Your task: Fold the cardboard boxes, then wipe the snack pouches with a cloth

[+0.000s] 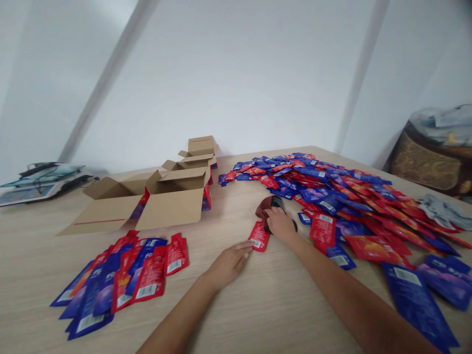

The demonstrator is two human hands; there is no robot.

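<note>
A small red packet (259, 237) with a white label lies on the table in front of me. My left hand (229, 264) has its fingertips pressed together at the packet's lower left edge. Over the packet's far end, my right hand (279, 223) grips a crumpled brown and black cloth (263, 207). The cloth hides part of the packet. To the left of my hands, several red and blue packets (110, 280) lie fanned in an overlapping row, and one smaller red packet (176, 255) is at the row's right end.
A large heap of red and blue packets (313, 189) spreads across the right side. Open cardboard boxes (171, 209) stand in a line at the left. Flat items (40, 182) are stacked at the far left; grey fabric (442, 211) lies right. A patterned brown bag (424, 162) stands beyond.
</note>
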